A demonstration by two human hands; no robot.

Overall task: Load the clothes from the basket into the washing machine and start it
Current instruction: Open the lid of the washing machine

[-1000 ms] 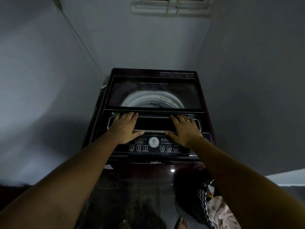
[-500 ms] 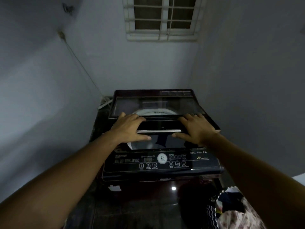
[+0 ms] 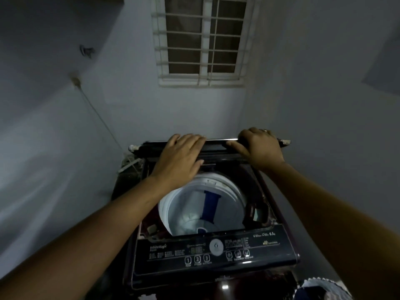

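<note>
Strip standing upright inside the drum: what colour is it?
The strip is dark blue, against the white drum; the head view shows it best.

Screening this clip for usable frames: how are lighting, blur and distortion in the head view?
Head view: dim, bluish light; wide-angle distortion bends the walls; the drum is brightest; control panel lettering is soft; a small glare spot below it; left hand and right hand on the lid look fairly sharp.
</note>
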